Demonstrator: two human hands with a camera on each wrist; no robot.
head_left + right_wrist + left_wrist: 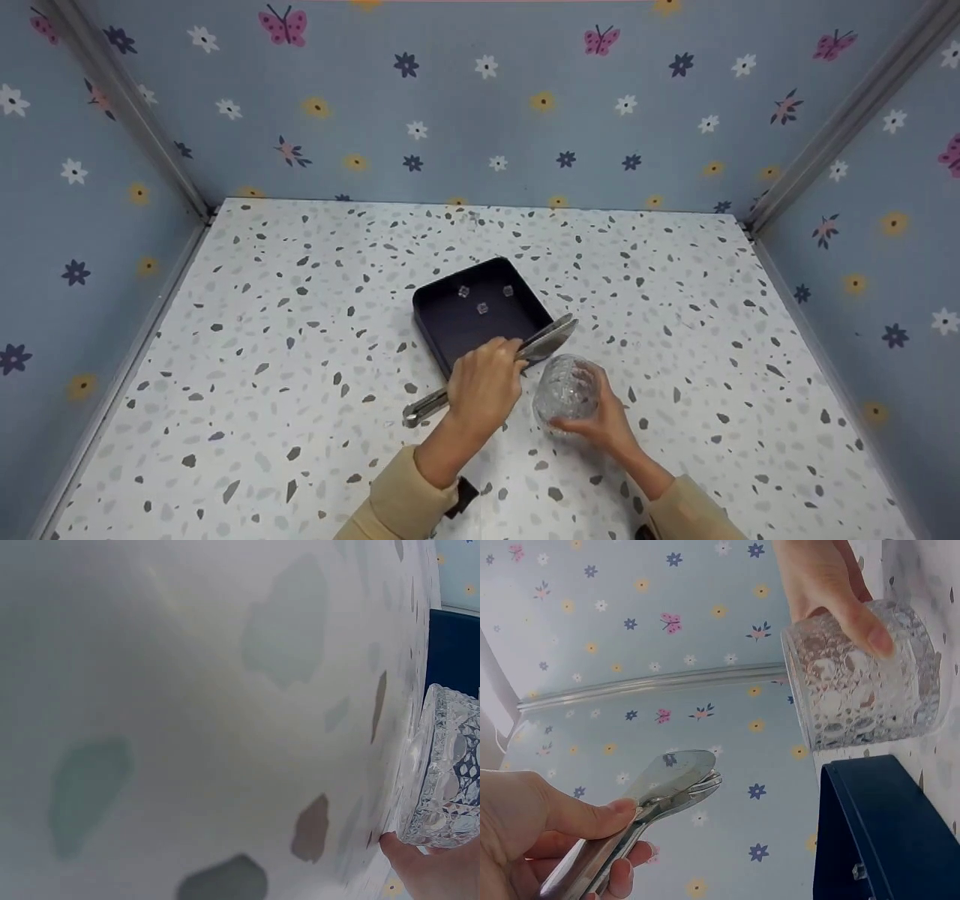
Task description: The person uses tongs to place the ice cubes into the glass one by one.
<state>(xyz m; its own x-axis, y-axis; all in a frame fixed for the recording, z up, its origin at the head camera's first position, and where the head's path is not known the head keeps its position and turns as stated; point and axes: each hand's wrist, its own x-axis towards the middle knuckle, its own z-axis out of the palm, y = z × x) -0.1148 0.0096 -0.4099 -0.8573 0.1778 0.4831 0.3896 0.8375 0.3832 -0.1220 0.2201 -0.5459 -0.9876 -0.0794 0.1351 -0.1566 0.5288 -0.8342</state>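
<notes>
My left hand [484, 382] grips metal serving tongs [550, 340] above the near side of a dark, shallow square tray [472, 330]. In the left wrist view the tongs' two ends [679, 784] lie close together, and I see nothing between them. Three small clear cubes [482, 307] rest on the tray's floor, towards its far side. To the right of the tray, my right hand [609, 420] holds a patterned clear glass [559, 390] with thumb and fingers around its side. The glass's contents cannot be made out through the pattern.
The white speckled tabletop [262, 360] extends around the tray. Blue panels with flowers and butterflies [480, 105] enclose it at the back, left and right. A black strap [461, 497] shows at the left sleeve.
</notes>
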